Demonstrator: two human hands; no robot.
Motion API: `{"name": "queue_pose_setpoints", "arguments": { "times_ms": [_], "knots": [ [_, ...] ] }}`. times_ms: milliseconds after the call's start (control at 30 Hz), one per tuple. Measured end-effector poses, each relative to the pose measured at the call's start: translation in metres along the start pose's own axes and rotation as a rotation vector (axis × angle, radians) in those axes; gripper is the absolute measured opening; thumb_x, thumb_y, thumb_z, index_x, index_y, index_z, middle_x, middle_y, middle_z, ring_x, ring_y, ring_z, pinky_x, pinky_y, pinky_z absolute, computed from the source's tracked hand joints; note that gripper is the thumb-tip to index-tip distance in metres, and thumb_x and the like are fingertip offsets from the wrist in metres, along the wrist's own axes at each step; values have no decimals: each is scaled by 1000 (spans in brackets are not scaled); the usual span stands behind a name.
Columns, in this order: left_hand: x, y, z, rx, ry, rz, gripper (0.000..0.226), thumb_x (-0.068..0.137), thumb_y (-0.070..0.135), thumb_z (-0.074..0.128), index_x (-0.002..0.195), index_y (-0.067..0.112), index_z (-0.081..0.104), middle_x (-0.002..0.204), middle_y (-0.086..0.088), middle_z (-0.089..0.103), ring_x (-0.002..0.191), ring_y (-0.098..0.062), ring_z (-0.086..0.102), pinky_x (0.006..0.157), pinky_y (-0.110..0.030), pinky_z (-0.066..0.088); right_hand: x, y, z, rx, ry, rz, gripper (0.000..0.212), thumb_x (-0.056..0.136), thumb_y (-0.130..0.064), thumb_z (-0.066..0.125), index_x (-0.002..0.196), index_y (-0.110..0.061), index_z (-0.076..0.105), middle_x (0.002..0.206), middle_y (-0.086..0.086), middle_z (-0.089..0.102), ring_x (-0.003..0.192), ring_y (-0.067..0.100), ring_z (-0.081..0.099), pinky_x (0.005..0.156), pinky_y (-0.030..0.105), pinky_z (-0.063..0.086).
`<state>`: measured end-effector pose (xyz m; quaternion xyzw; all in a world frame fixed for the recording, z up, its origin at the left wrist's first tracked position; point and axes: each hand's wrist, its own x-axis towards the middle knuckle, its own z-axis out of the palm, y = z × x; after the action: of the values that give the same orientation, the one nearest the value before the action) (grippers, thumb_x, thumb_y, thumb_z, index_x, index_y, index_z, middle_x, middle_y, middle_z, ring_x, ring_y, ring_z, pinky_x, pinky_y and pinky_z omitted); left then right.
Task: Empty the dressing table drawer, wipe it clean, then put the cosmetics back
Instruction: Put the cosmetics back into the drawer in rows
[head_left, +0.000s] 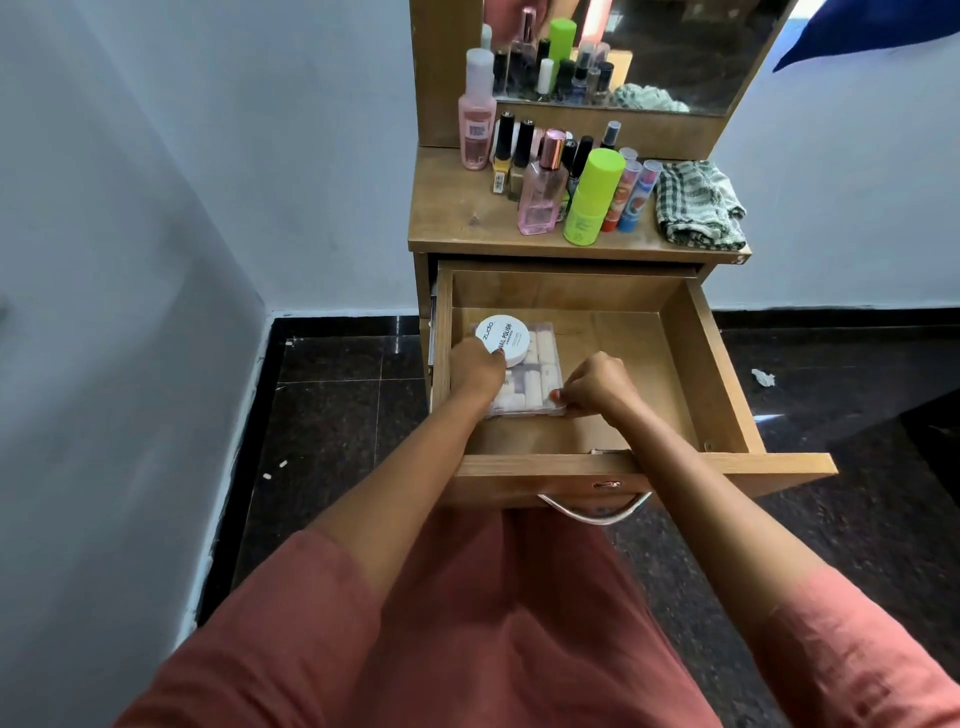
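The wooden drawer (691, 353) of the dressing table stands pulled out below me. In its left half lies a clear flat box (540, 374) of pale items, with a round white nail polish remover jar (506, 338) on top of it. My left hand (475, 366) grips the near side of the jar. My right hand (597, 387) pinches the box's near right corner. On the tabletop (452, 223) stand several cosmetics: a pink bottle (475, 122), a pink perfume bottle (543, 192), a green-capped bottle (592, 200) and nail polishes (506, 150).
A checked cloth (698, 205) lies crumpled at the tabletop's right end. A mirror (649, 52) rises behind the cosmetics. The drawer's metal handle (595, 512) hangs over my lap. Dark tiled floor (332, 405) and white walls surround the table; a paper scrap (762, 378) lies at right.
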<state>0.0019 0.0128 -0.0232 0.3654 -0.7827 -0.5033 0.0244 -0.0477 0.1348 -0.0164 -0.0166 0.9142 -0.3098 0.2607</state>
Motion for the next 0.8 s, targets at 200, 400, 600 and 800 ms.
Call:
{"name": "queue_pose_setpoints", "arguments": {
  "times_ms": [200, 400, 600, 800],
  "knots": [
    [0, -1, -1, 62, 5, 84, 43, 90, 4, 50, 132, -4, 42, 137, -19, 47, 123, -30, 48, 94, -30, 43, 7, 2, 2, -94, 10, -35, 28, 75, -11, 72, 95, 8, 67, 101, 24, 68, 95, 33, 66, 90, 41, 53],
    [-4, -6, -5, 522, -204, 444, 80, 84, 21, 65, 144, 3, 16, 154, -15, 13, 143, -30, 12, 118, -36, 15, 20, 2, 0, -67, 30, -34, 25, 78, -11, 71, 96, 6, 68, 96, 24, 70, 82, 27, 66, 88, 40, 54],
    [-3, -14, -3, 1054, -328, 526, 94, 84, 16, 64, 144, -1, -7, 155, -19, -8, 144, -30, -4, 118, -37, 6, 27, -9, 3, -117, 23, -8, 29, 74, -10, 74, 96, 7, 64, 83, 14, 60, 78, 22, 58, 59, 27, 44],
    [-3, -14, -2, 1049, -200, 527, 76, 87, -7, 49, 144, -4, -2, 154, -23, -2, 144, -33, 2, 118, -38, 13, 36, -19, 11, -146, 9, -64, 18, 76, -12, 72, 86, 0, 64, 82, 12, 54, 78, 18, 52, 52, 23, 38]
  ]
}}
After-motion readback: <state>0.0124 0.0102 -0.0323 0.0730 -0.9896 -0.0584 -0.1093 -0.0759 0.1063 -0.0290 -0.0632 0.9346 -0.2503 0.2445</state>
